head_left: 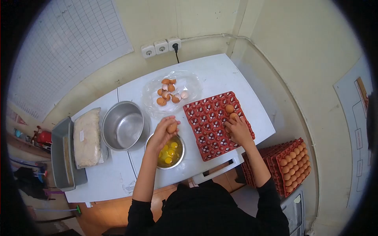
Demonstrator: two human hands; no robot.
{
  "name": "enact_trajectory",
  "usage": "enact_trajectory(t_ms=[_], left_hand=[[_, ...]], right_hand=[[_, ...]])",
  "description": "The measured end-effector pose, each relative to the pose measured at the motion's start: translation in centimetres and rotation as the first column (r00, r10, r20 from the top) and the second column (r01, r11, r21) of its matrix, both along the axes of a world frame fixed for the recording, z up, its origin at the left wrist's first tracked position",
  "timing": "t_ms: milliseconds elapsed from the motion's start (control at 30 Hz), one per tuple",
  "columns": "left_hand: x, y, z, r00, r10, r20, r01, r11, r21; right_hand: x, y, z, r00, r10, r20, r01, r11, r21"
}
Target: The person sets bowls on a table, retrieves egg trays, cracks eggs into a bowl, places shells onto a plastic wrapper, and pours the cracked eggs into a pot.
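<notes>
An oval brown egg (172, 128) is held near the far rim of a round, silver metal bowl (182, 152) containing rounded yellow yolks (168, 160). Beside it, a square red plastic tray (201, 133) carries brown eggs (229, 108).

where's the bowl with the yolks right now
In the head view, the bowl of yolks sits left of centre, below the left hand, between the metal pot and the red egg tray.
</notes>
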State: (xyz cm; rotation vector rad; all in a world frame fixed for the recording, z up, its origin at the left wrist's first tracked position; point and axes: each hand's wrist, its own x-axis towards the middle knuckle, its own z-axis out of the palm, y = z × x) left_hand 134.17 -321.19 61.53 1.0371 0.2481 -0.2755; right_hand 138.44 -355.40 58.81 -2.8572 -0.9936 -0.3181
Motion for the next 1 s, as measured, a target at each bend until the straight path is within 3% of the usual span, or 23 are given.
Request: enact_trajectory(t_ms=[133,200,233,300,333,367,400,433,567,633,700,767,800,833,867,900,933,967,1000], left_hand=[[-2.1,-1.0,0.0,0.998,-0.041,-0.048,0.032,0.982,-0.186],[-2.8,-1.3,-1.0,0.998,-0.069,-0.011,0.065,0.975,-0.214],[-3.1,-1.4,-1.8,0.994,-0.104,0.026,0.107,0.966,-0.235],[-3.7,-1.7,-3.3,0.992,-0.121,0.040,0.128,0.961,-0.245],[-4.0,-2.0,-3.5,0.993,-0.117,0.021,0.118,0.947,-0.300],[-4.2,-2.4,-2.9,0.994,-0.114,0.002,0.107,0.929,-0.354],[-4.7,-2.7,-2.3,0.997,-0.061,-0.057,0.042,0.957,-0.286],[-5.0,-2.6,-2.3,0.998,-0.042,-0.056,0.025,0.959,-0.283],[-6.4,-2.1,-1.4,0.983,0.093,-0.156,-0.136,0.948,-0.289],[-7.0,-1.5,-1.5,0.978,0.127,-0.167,-0.159,0.967,-0.198],[-7.2,-0.7,-2.0,0.986,0.121,-0.118,-0.148,0.957,-0.250],[-7.8,0.3,-2.4,0.991,0.111,-0.070,-0.126,0.948,-0.294],[-8.1,0.9,-2.5,0.996,0.086,-0.019,-0.088,0.940,-0.329],[-8.2,1.4,-2.5,0.997,0.063,0.035,-0.046,0.931,-0.362],[-8.4,1.7,-2.2,0.997,0.071,0.038,-0.053,0.931,-0.360],[-8.8,1.8,-1.7,0.991,0.120,0.064,-0.100,0.962,-0.253],[-9.2,1.8,-1.4,0.981,0.167,0.094,-0.153,0.978,-0.144],[-9.3,1.8,-1.1,0.980,0.177,0.093,-0.162,0.976,-0.143],[-9.3,1.8,-0.9,0.956,0.224,0.187,-0.219,0.975,-0.049]], right_hand=[[0.2,0.1,3.5,0.992,0.098,-0.081,-0.099,0.995,-0.009],[-0.1,1.4,5.0,0.981,0.062,-0.184,0.016,0.917,0.398],[-0.6,2.8,5.7,0.980,0.076,-0.184,0.004,0.917,0.399],[-2.4,7.1,6.9,0.832,0.191,-0.521,0.350,0.548,0.760],[-3.5,8.9,7.0,0.799,0.243,-0.550,0.397,0.474,0.786],[-4.2,10.7,7.1,0.796,0.262,-0.545,0.383,0.478,0.790],[-4.9,12.4,7.1,0.939,0.208,-0.275,0.143,0.492,0.859],[-5.6,13.7,7.0,0.987,0.158,0.027,-0.106,0.514,0.851],[-8.2,16.6,5.1,0.954,0.284,0.100,-0.264,0.630,0.730],[-8.4,17.8,4.3,0.917,0.363,-0.163,-0.107,0.621,0.777],[-8.4,18.4,5.1,0.940,0.331,-0.082,-0.138,0.589,0.796],[-7.9,19.2,5.5,0.854,0.416,-0.311,0.189,0.309,0.932],[-7.2,19.6,4.3,0.745,0.487,-0.455,0.405,0.212,0.889],[-6.3,19.6,2.7,0.742,0.495,-0.452,0.401,0.212,0.891],[-5.4,19.5,1.0,0.512,0.729,-0.455,0.561,0.117,0.819],[-5.0,19.6,0.3,0.247,0.900,-0.358,0.714,0.080,0.695],[-5.4,20.1,1.5,0.211,0.863,-0.459,0.783,0.132,0.608],[-5.5,20.4,1.8,0.202,0.865,-0.459,0.782,0.139,0.607],[-5.6,20.6,1.9,0.166,0.849,-0.501,0.780,0.198,0.593]])
